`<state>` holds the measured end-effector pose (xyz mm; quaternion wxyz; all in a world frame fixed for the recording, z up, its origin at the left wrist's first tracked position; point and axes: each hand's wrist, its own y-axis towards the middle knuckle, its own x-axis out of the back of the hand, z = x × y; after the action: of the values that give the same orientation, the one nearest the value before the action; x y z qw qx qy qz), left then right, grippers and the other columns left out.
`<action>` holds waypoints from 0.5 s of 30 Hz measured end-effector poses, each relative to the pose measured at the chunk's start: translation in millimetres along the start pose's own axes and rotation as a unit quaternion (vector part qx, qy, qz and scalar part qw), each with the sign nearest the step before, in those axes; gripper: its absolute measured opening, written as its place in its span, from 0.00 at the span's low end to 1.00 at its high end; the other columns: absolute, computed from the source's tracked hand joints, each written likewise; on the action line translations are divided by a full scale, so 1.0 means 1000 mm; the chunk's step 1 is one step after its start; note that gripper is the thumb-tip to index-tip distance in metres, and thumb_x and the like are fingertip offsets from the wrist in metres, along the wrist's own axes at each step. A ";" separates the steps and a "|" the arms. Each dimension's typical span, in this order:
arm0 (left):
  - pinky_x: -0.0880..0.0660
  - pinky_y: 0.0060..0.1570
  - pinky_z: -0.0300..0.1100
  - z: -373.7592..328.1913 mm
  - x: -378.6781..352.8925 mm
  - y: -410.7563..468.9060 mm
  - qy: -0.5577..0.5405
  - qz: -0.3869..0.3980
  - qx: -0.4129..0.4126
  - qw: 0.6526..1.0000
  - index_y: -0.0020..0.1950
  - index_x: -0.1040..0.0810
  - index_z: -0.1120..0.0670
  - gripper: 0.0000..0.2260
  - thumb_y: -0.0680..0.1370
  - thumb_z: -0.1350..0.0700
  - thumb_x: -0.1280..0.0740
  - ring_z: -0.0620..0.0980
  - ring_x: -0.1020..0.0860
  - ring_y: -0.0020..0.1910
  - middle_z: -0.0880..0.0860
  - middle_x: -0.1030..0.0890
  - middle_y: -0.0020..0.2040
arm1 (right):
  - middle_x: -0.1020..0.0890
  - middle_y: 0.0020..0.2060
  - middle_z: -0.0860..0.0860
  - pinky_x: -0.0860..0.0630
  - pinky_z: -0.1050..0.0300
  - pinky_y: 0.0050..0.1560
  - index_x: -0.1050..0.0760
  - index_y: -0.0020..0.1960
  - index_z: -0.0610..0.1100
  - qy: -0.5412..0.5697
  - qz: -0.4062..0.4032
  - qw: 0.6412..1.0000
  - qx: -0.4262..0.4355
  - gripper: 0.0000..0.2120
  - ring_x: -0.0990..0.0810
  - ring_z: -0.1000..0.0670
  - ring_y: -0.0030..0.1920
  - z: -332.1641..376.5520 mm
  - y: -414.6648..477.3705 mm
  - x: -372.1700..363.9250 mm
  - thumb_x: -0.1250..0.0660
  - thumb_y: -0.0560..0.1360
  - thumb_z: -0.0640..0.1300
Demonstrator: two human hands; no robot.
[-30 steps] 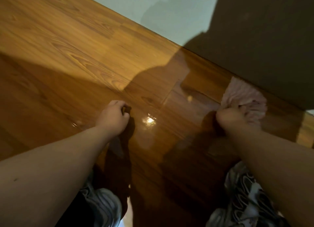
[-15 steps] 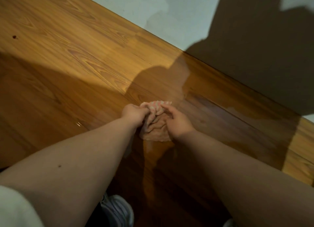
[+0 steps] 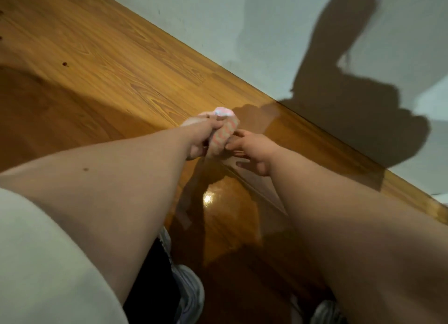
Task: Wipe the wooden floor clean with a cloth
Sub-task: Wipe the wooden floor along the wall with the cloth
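1. Sleeve (image 3: pixel 36 263): pale, lower left corner, nearest my camera.
2. Left shoe (image 3: pixel 189 297) and right shoe (image 3: pixel 324 311): at the bottom edge, both on the floor.
3. Floor (image 3: pixel 97 69): wood planks, glossy. I log a bright glint (image 3: pixel 207 198) between the forearms.
4. Left hand (image 3: pixel 201 137): fingers curled round the cloth, gripping it in a bunch.
5. Cloth (image 3: pixel 224 132): pink with wavy stripes, wadded, sticking out past the left fist, over the floor near the wall. I cannot tell whether it touches the planks.
6. Right hand (image 3: pixel 252 151): just beside the cloth, fingers loose and spread, tips against the cloth's side, gripping nothing.
7. Spot (image 3: pixel 64 63): small, dark, on the far left planks.
8. Wall (image 3: pixel 218 20): pale, meets the floor on a diagonal and carries a large shadow (image 3: pixel 351 100) at right.
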<state>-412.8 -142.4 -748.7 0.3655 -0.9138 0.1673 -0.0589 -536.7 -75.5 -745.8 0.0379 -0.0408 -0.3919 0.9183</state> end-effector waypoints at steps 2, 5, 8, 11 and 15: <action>0.26 0.60 0.56 -0.006 0.010 -0.018 -0.026 -0.002 0.012 1.000 0.59 0.23 0.54 0.11 0.79 0.60 0.40 0.58 0.21 0.55 0.61 0.20 0.57 | 0.20 0.50 0.48 0.27 0.55 0.48 0.26 0.66 0.51 -0.020 0.009 1.000 -0.004 0.21 0.22 0.50 0.49 0.007 -0.013 -0.010 0.34 0.75 0.36; 0.26 0.51 0.48 -0.011 0.021 -0.035 -0.012 -0.040 0.017 0.999 0.47 0.23 0.57 0.05 0.75 0.61 0.38 0.55 0.22 0.47 0.59 0.20 0.50 | 0.22 0.50 0.50 0.29 0.54 0.47 0.22 0.56 0.48 -0.082 -0.015 0.996 0.021 0.12 0.26 0.50 0.51 0.013 -0.021 -0.020 0.33 0.74 0.39; 0.22 0.50 0.49 -0.005 0.021 -0.029 0.012 -0.081 -0.023 0.996 0.52 0.21 0.57 0.06 0.76 0.61 0.35 0.56 0.19 0.50 0.59 0.18 0.52 | 0.21 0.50 0.50 0.31 0.57 0.40 0.23 0.54 0.45 -0.163 -0.042 0.985 0.046 0.10 0.24 0.50 0.50 0.012 -0.017 -0.011 0.30 0.72 0.41; 0.21 0.52 0.52 0.012 0.021 -0.008 0.022 -0.152 -0.059 0.986 0.60 0.25 0.54 0.11 0.78 0.57 0.33 0.55 0.19 0.50 0.56 0.18 0.52 | 0.18 0.50 0.46 0.20 0.50 0.47 0.24 0.53 0.42 -0.181 -0.045 0.982 0.020 0.11 0.19 0.45 0.52 0.014 0.004 0.008 0.28 0.72 0.40; 0.27 0.31 0.37 0.023 0.045 0.023 0.091 -0.265 -0.086 0.956 0.53 0.28 0.48 0.11 0.75 0.55 0.30 0.45 0.24 0.34 0.45 0.24 0.36 | 0.18 0.53 0.46 0.23 0.45 0.58 0.26 0.59 0.43 -0.247 0.053 0.963 -0.091 0.21 0.20 0.45 0.54 0.035 0.049 0.006 0.25 0.70 0.47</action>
<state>-371.5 -158.6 -781.5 0.2403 -0.9440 -0.0437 -0.2219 -548.0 -134.1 -757.1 -0.1125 0.1635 -0.4680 0.8612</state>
